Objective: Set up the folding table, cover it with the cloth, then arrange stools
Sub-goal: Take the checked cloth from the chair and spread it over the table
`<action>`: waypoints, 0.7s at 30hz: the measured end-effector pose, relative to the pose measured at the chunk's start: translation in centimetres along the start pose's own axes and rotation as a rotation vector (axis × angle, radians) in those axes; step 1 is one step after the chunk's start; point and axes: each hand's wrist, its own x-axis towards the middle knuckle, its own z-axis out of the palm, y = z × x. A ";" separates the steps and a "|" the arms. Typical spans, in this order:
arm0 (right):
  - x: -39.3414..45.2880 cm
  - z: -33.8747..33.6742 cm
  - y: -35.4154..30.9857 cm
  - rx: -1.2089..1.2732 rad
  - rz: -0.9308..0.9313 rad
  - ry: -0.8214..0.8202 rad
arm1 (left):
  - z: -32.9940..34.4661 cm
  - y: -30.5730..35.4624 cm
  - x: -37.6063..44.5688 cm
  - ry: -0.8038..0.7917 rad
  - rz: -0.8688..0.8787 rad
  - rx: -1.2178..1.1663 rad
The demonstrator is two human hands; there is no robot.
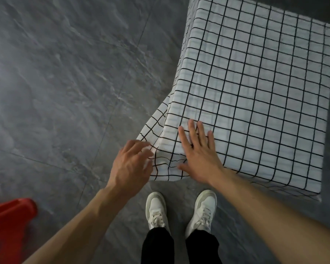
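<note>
A white cloth (pixel 255 88) with a black grid pattern covers the whole folding table, which is hidden beneath it. The cloth hangs over the table's edges and bunches in folds at the near left corner. My right hand (pixel 198 153) lies flat on the tabletop by that corner, fingers straight and spread, pressing the cloth. My left hand (pixel 131 164) is at the draped corner just below the table edge, fingers loosely bent and touching the hanging fold; its motion blurs it. A red plastic stool (pixel 8 225) stands at the lower left on the floor.
The floor (pixel 65 82) is dark grey stone tile, open to the left of the table. My two white sneakers (pixel 179 210) stand right in front of the table's near corner.
</note>
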 end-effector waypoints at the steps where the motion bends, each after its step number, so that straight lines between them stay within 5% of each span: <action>1: 0.1 0.0 -0.1 0.002 0.006 -0.013 | -0.4 -0.6 -0.3 0.040 -0.075 0.020; 5: 0.1 0.0 -0.3 -0.031 0.018 -0.039 | -1.7 -1.9 -0.9 -0.093 -0.377 0.084; 9: 0.2 -0.3 -0.6 -0.023 0.035 -0.066 | -1.6 -1.9 -1.3 -0.206 -0.444 0.096; 15: 0.1 -0.5 -0.7 -0.023 0.041 -0.082 | -2.1 -2.5 -1.9 -0.117 -0.556 -0.128; 21: 0.0 -0.7 -0.8 0.017 0.041 -0.096 | -4.2 -6.5 -2.7 -0.121 -0.777 -0.594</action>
